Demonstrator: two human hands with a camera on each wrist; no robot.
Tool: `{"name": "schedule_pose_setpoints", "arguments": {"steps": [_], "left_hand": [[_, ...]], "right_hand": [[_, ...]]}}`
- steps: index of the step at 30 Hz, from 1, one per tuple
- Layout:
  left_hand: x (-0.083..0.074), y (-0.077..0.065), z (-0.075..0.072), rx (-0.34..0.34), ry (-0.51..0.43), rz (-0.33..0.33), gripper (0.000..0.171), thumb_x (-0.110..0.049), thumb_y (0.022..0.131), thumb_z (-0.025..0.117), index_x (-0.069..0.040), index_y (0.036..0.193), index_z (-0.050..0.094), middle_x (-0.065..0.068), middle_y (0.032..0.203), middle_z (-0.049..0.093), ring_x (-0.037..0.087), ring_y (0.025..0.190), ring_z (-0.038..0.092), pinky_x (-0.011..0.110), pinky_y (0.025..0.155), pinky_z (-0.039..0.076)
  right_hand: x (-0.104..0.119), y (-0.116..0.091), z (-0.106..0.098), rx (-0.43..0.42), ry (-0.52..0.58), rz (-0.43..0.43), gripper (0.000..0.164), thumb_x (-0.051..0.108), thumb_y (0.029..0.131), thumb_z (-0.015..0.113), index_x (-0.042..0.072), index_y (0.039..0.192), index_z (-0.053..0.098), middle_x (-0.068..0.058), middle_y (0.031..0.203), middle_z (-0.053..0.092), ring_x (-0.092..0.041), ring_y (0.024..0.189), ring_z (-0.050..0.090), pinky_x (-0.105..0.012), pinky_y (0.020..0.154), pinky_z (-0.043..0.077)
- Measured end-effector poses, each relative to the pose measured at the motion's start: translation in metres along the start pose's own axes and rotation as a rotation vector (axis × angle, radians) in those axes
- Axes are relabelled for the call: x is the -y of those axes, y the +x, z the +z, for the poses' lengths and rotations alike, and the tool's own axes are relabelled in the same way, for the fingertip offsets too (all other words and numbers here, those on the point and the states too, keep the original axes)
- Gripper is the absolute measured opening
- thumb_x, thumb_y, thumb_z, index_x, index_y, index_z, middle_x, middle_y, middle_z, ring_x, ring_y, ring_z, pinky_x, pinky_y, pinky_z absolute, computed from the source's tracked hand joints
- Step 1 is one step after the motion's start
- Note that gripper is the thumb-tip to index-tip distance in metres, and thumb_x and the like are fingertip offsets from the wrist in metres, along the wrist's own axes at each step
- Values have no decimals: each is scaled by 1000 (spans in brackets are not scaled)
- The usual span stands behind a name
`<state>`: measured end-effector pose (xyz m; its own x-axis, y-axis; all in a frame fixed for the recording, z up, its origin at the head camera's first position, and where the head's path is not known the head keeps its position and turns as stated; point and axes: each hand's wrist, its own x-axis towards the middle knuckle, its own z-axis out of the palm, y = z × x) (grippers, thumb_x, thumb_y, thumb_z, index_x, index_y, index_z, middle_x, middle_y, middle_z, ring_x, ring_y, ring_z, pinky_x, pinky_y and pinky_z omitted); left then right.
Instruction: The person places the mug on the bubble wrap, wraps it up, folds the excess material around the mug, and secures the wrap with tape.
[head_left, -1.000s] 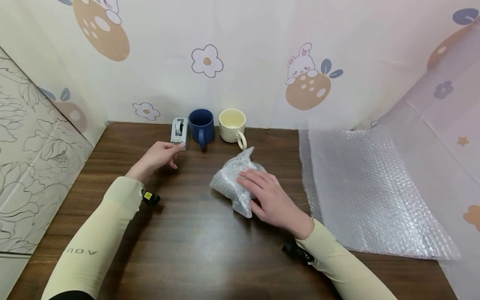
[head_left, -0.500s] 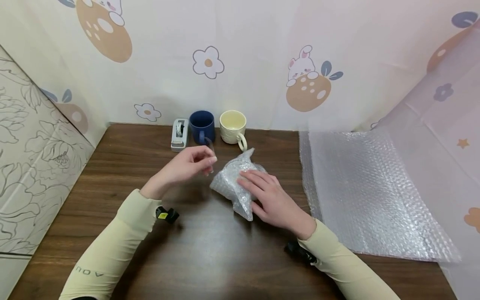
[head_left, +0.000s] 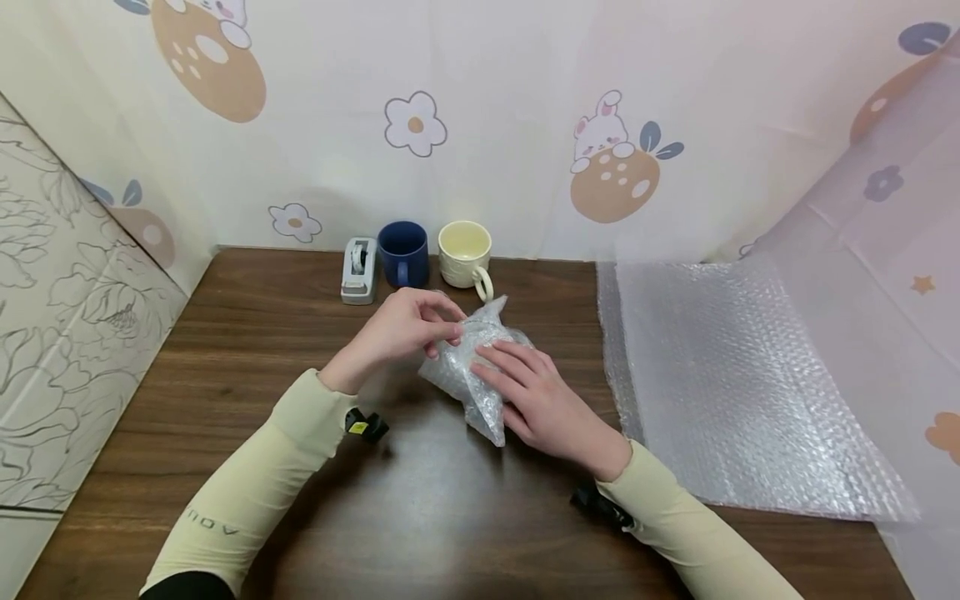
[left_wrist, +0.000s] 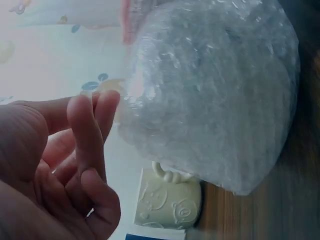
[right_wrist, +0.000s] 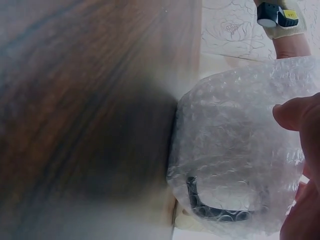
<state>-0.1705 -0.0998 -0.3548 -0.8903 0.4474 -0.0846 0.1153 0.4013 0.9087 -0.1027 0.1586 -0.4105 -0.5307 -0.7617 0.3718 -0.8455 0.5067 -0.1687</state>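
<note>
A bundle of bubble wrap [head_left: 450, 367] sits on the wooden table, a dark curved shape showing through its wrap in the right wrist view. My right hand [head_left: 543, 400] rests on its right side, fingers laid nearly straight over the top and the thumb [right_wrist: 290, 114] along its near side. From the upper left, my left hand [head_left: 405, 329] pinches a small piece of clear tape [left_wrist: 90, 93] between thumb and fingertips, right beside the wrap. Only a sliver of the tape shows; the rest is hard to see against the bright background.
Along the back edge stand a grey tape dispenser [head_left: 359, 271], a dark blue mug [head_left: 403, 250] and a cream mug [head_left: 459, 254] with raised figures. A large bubble wrap sheet [head_left: 742, 392] covers the table's right side. Printed cloth [head_left: 510, 125] hangs behind.
My left hand has left the tape dispenser and moved right to the wrapped bundle, carrying a clear strip of tape. The right hand has stayed on the bundle.
</note>
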Motion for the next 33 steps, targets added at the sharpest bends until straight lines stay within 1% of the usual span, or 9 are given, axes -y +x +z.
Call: {"name": "schedule_pose_setpoints", "arguments": {"steps": [4, 7, 10, 16, 18, 23, 27, 30, 33], "left_hand": [[-6, 3, 3, -6, 166, -4, 13, -24, 89, 77, -17, 99, 75, -3, 71, 71, 22, 53, 63, 32, 52, 48], [-13, 3, 4, -23, 311, 45, 11, -28, 88, 76, -21, 96, 75, -8, 69, 69, 16, 57, 63, 33, 55, 48], [-17, 2, 4, -49, 379, 97, 8, -29, 89, 76, -22, 93, 76, -10, 72, 69, 12, 65, 62, 32, 61, 48], [-14, -2, 1, -128, 366, 165, 6, -25, 89, 77, -20, 89, 76, -8, 99, 67, 12, 83, 62, 33, 74, 50], [-13, -1, -1, -132, 354, 192, 7, -25, 90, 77, -18, 90, 75, -6, 102, 66, 13, 85, 63, 33, 77, 50], [-12, 3, -11, -43, 316, 234, 7, -18, 93, 72, -13, 97, 72, -5, 91, 71, 11, 84, 65, 34, 80, 51], [-12, 6, -18, 21, 309, 248, 9, -13, 92, 73, -11, 101, 71, -4, 90, 72, 11, 86, 66, 36, 81, 51], [-12, 8, -21, 23, 311, 264, 7, -13, 91, 74, -13, 98, 72, -5, 93, 70, 11, 87, 64, 38, 81, 51], [-11, 10, -21, -8, 294, 265, 5, -13, 90, 75, -14, 95, 72, -5, 94, 68, 12, 86, 62, 38, 81, 50]], "right_hand": [[0, 1, -1, 0, 0, 1, 63, 11, 90, 55, 13, 151, 43, -9, 154, 41, -28, 143, 30, -57, 107, 30], [0, 2, -1, -9, 1, 6, 62, 11, 89, 55, 14, 150, 44, -9, 153, 42, -28, 143, 31, -56, 107, 31], [0, 1, 1, -22, 1, 9, 62, 11, 89, 54, 14, 149, 45, -9, 152, 43, -28, 143, 32, -56, 107, 31], [1, 1, 1, -23, 6, 13, 61, 11, 88, 54, 14, 148, 46, -9, 152, 43, -29, 142, 33, -57, 107, 31], [1, 2, 0, -25, 4, 15, 60, 12, 88, 54, 14, 148, 47, -8, 152, 43, -28, 142, 33, -56, 107, 31], [0, 2, 0, -28, 6, 11, 60, 12, 89, 53, 14, 148, 47, -8, 151, 44, -27, 142, 33, -55, 107, 31], [-1, 2, 0, -30, 7, 6, 60, 12, 88, 53, 13, 148, 46, -8, 151, 44, -28, 142, 34, -54, 106, 31], [-1, 2, 0, -32, 7, 7, 60, 11, 88, 52, 13, 148, 47, -8, 151, 44, -28, 141, 34, -54, 106, 32], [-2, 2, 1, -34, 9, 7, 60, 11, 88, 51, 13, 148, 47, -8, 151, 44, -29, 141, 34, -55, 106, 31]]}}
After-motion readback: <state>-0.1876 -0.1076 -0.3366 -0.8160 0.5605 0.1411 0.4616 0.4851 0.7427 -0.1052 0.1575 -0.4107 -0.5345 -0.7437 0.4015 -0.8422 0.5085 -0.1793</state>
